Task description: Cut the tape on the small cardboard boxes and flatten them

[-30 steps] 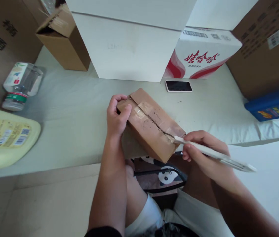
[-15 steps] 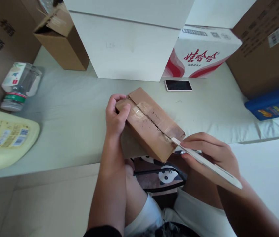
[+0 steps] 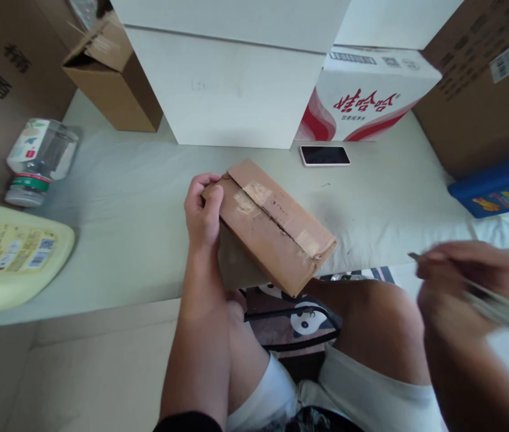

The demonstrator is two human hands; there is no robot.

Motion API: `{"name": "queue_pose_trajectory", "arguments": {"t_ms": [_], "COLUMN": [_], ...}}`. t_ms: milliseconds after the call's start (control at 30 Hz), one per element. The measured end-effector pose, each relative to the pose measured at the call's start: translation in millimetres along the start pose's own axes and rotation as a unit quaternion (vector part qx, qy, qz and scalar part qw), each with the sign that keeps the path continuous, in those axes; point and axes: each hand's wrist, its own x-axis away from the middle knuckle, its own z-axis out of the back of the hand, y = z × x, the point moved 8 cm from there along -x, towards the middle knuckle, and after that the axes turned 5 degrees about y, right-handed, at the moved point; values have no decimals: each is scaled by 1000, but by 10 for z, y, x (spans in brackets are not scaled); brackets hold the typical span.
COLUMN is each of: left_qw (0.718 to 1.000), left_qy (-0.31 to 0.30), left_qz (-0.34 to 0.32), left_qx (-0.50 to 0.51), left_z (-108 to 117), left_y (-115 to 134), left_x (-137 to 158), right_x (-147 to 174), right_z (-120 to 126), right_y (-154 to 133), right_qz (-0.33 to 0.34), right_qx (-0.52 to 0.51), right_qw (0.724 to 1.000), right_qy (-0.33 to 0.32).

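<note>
Right hand (image 3: 470, 288) and its thin white cutter (image 3: 502, 306) smeared by motion blur, grip indistinct; yellow jug (image 3: 6, 258) cropped at left edge; blue box (image 3: 502, 192) cropped at right.

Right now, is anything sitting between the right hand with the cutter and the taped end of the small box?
Nothing visible. The right hand, blurred, holds the cutter off to the right of the small box, with only open space above the knee between them. The left hand grips the box's far end.
</note>
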Motion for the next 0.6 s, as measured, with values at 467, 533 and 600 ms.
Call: {"name": "queue_pose_trajectory", "arguments": {"t_ms": [467,533,600], "left_qw": [980,973,974], "left_qy": [-35,-44,-45], "left_qz": [-125,-151,-149], "left_qx": [-151,-167,-165], "left_z": [-72,-139,-178], "left_y": [343,441,474], "left_x": [86,134,168], "right_x": [400,475,526], "right_z": [-1230,-1301,-1364], "right_y": [97,5,-31], "right_qz": [-77,-100,-119], "right_qx": [-158,-193,-219], "right_qw": [945,934,927], "right_qy": [-275,-284,-281]}}
